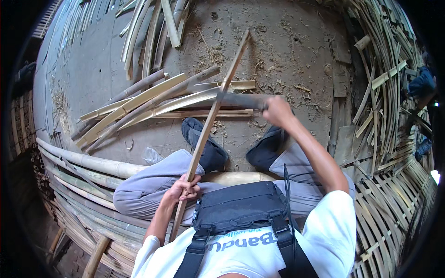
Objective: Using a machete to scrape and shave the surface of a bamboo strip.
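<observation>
My left hand (pixel 184 188) is closed round the lower part of a long bamboo strip (pixel 207 129), which slants up and away from beside my left hip. The far end of the strip reaches over the floor. My right hand (pixel 277 112) grips the handle end of a machete (pixel 245 100), its dark blade pointing left. The blade's tip meets or crosses the strip about two thirds of the way up; motion blur hides whether it cuts in. Split bamboo pieces (pixel 134 107) lie in a loose pile beyond my left foot, partly behind the strip and blade.
More bamboo slats (pixel 153 34) lie at the far left. Shavings (pixel 264 60) litter the floor. Bundled strips (pixel 389 55) line the right side, above a woven bamboo lattice (pixel 384 208). Bamboo poles (pixel 88 160) run along my left. My shoes (pixel 206 146) rest close to the blade.
</observation>
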Motion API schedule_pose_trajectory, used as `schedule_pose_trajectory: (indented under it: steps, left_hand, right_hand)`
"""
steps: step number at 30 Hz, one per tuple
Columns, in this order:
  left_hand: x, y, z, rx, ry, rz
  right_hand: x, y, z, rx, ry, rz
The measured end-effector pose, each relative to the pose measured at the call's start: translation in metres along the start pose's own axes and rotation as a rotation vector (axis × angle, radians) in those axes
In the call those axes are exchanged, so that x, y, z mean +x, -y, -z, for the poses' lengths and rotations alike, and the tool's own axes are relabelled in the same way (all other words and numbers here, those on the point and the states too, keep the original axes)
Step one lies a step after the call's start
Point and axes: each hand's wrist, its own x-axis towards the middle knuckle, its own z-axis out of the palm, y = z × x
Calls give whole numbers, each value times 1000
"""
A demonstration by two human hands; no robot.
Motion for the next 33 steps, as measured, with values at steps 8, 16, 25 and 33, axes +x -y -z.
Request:
schedule_pose_trajectory:
  steps: [8,16,25,33]
  left_hand:
    - [-2,-7,-31,122,-190,-162]
    - [-4,3,-15,355,-232,-132]
    - [-16,1,-15,233,-197,-35]
    - [-22,1,-24,83,-144,30]
  right_hand:
    - [1,7,-21,-15,18,92]
    - [26,17,-18,53,47,81]
    - [73,-7,11,60,17,-104]
    - [138,-50,36,89,-123,-264]
